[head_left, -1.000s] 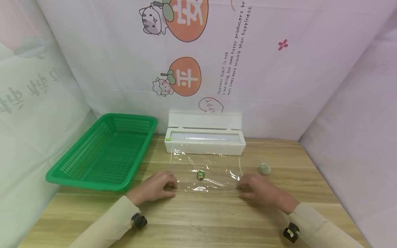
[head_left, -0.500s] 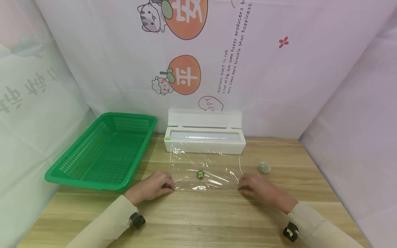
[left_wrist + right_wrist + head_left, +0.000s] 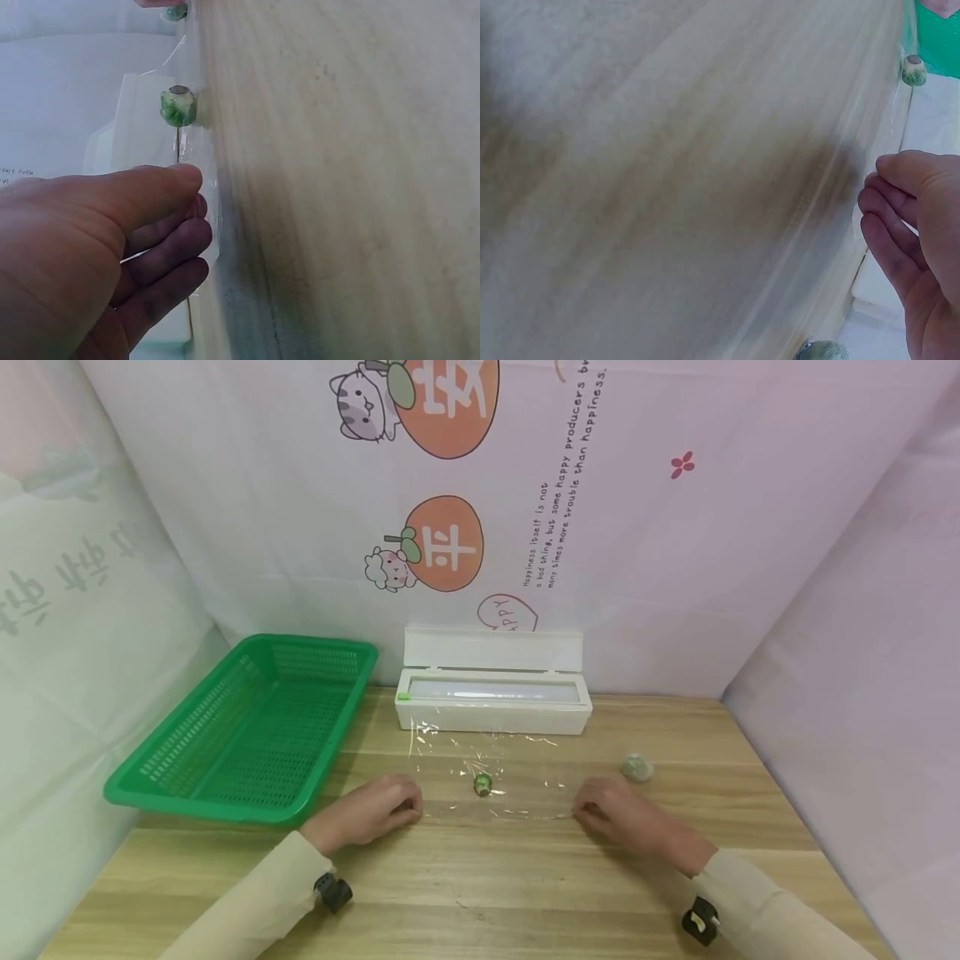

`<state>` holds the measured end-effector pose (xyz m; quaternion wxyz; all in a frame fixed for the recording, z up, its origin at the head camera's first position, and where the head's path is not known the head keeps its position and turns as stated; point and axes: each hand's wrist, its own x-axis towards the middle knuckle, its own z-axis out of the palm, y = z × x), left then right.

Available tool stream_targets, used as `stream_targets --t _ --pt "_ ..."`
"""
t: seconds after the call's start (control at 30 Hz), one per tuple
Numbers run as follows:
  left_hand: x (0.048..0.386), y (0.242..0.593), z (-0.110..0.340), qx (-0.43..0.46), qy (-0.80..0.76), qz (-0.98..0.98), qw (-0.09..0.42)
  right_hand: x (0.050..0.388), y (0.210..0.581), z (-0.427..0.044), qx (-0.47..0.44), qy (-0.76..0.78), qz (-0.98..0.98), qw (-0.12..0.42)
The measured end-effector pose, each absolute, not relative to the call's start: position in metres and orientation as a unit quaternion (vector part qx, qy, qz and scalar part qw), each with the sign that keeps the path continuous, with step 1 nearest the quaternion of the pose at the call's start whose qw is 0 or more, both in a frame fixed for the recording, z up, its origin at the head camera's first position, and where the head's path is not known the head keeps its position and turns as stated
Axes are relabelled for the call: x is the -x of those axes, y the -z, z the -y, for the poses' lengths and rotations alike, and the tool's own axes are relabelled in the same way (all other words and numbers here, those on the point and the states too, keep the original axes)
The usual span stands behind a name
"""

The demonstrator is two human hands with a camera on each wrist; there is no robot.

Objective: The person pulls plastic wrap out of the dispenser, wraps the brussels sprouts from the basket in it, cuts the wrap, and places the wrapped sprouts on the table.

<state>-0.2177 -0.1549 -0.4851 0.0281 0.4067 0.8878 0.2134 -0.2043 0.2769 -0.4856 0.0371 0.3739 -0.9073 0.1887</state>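
Observation:
A clear sheet of plastic wrap (image 3: pixel 525 768) runs from the white wrap dispenser (image 3: pixel 495 719) toward the person. A small green Brussels sprout (image 3: pixel 483 785) lies mid-sheet, its pale cut stem showing in the left wrist view; whether film lies over or under it, I cannot tell. My left hand (image 3: pixel 371 810) pinches the film's near left corner between thumb and fingertips. At the near right corner, my right hand (image 3: pixel 626 817) pinches the film the same way. Beyond the right hand sits a second sprout (image 3: pixel 637 767), pale and seemingly wrapped in film.
A green perforated basket (image 3: pixel 247 735) stands at the left of the wooden table (image 3: pixel 480 893). The dispenser's lid (image 3: pixel 492 649) is raised against the printed cloth backdrop, with a small green slider (image 3: pixel 403 697) at its left end.
Both hands' fingertips have drawn together on the film's near corners. The sheet shows fewer bright creases than before, and the sprout's cut stem faces more toward the person.

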Motion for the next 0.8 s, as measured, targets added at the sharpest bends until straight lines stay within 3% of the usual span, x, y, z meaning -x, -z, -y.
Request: stream_targets --t 0.37,0.63,0.8 --pt "0.230 0.478 0.155 -0.371 -0.245 -0.895 0.004 0.216 0.474 -0.278 -0.324 -0.189 0.925 0.058" --pt "0.248 0.479 0.147 -0.326 -0.258 -0.909 -0.040 0.227 0.467 -0.278 -0.305 -0.181 0.933 0.059" --pt "0.255 0.481 0.143 -0.297 -0.267 -0.916 -0.036 0.235 0.465 -0.272 -0.295 -0.195 0.935 0.032"
